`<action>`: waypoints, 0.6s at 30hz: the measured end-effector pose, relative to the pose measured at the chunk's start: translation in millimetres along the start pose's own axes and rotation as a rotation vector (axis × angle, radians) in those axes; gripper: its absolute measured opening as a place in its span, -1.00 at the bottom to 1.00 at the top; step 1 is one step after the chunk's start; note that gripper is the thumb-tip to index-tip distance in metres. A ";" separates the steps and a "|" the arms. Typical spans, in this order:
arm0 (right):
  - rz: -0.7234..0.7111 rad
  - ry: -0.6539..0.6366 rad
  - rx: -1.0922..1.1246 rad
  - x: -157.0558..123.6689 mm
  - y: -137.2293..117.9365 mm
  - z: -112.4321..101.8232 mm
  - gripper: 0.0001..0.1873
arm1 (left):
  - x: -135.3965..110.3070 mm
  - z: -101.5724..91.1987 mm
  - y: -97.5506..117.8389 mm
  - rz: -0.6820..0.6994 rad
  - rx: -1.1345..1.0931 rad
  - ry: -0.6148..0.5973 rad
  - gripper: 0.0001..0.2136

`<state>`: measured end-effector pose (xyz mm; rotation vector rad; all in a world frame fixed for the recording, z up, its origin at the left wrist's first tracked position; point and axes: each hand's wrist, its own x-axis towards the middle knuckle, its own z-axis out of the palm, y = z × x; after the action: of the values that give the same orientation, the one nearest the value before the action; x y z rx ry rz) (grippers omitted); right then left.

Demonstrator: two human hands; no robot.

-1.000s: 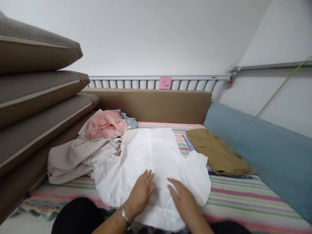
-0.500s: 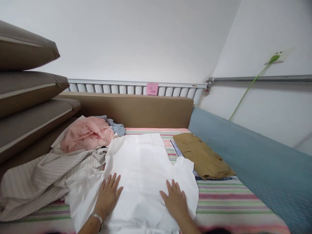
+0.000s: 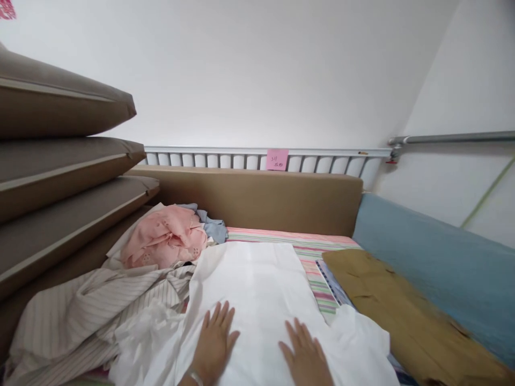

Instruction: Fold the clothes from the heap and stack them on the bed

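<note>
A white garment (image 3: 257, 284), looking like a shirt, is spread out in front of me, its sides bunched out to left and right. My left hand (image 3: 215, 343) lies flat on its left part, fingers spread, a bracelet on the wrist. On the right part rests my right hand (image 3: 306, 351), also flat with fingers apart. Neither hand grips the cloth. To the right, a folded olive-brown garment (image 3: 410, 311) lies on top of a blue one (image 3: 336, 284). The garment's lower end is cut off by the frame.
At left lie a pink garment (image 3: 164, 236), a striped one (image 3: 96, 305) and a blue-grey one (image 3: 215, 228), beside stacked brown cushions (image 3: 72, 155). A striped sheet (image 3: 322, 244) lies beneath. Brown (image 3: 257, 198) and blue padding (image 3: 426, 246) border it; a radiator (image 3: 225, 160) stands behind.
My view has turned left and tilted slightly up, so everything sits lower and further right. Both hands stay flat on the white garment, the left one slightly further up it.
</note>
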<state>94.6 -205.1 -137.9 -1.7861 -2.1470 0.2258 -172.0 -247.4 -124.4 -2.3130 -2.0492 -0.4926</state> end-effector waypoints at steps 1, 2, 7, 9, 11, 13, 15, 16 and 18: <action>0.077 0.046 -0.001 8.3 10.0 -1.7 -0.43 | 6.9 1.4 -8.9 -0.078 0.028 0.016 -0.53; 0.143 0.074 -0.003 14.4 13.7 -2.6 -0.41 | 13.8 3.1 -14.2 -0.160 0.055 0.031 -0.52; -0.092 -0.093 0.038 23.9 -41.2 13.1 -0.44 | 46.6 17.1 8.0 -0.020 0.027 0.059 -0.53; -0.287 -0.154 0.116 34.8 -54.9 19.1 -0.46 | 60.6 20.2 11.6 0.169 -0.022 0.009 -0.55; -0.295 -0.128 0.123 56.3 -42.8 16.5 -0.47 | 76.8 18.2 -2.7 0.153 -0.021 -0.021 -0.57; -0.125 -0.048 0.040 82.1 -15.6 6.9 -0.46 | 94.2 13.2 -27.6 0.002 0.022 -0.004 -0.58; 0.079 0.026 -0.037 102.1 2.8 -2.1 -0.45 | 109.8 9.9 -46.4 -0.105 0.064 0.025 -0.57; 0.126 0.042 -0.052 107.9 3.0 -4.0 -0.45 | 116.4 9.9 -49.5 -0.109 0.069 0.041 -0.56; 0.051 0.030 -0.021 112.2 -14.1 -0.2 -0.46 | 127.4 14.1 -43.4 0.014 0.031 0.044 -0.54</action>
<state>64.4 -98.4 -115.6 -1.8457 -2.0931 0.1884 -199.2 -115.2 -115.6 -2.2767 -2.0052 -0.5020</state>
